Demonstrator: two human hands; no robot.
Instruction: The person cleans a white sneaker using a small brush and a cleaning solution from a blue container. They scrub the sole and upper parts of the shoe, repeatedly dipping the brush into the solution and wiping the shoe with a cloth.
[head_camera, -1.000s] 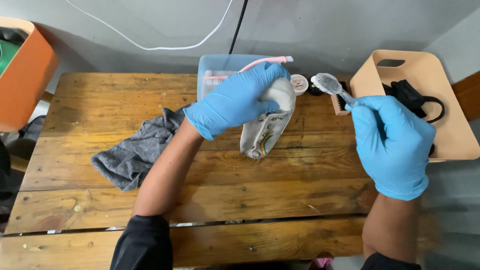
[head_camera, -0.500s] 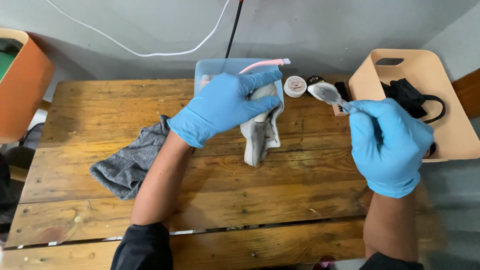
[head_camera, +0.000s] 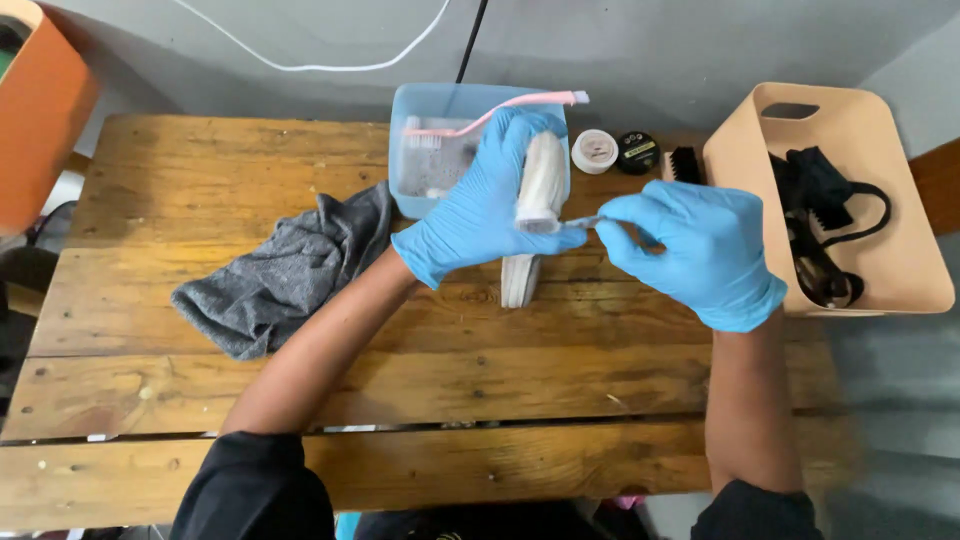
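My left hand, in a blue glove, grips a white shoe turned on its side above the wooden table. My right hand, also gloved, holds a small brush by its handle. The brush head touches the shoe's edge next to my left fingers. A pink toothbrush lies across the rim of a light blue tub just behind the shoe.
A grey cloth lies crumpled left of the shoe. A small white jar, a black tin and a black brush stand behind my right hand. A beige bin with black straps sits right; an orange bin far left.
My right hand has moved left and brought the small brush down onto the shoe. My left hand has turned the shoe onto its side.
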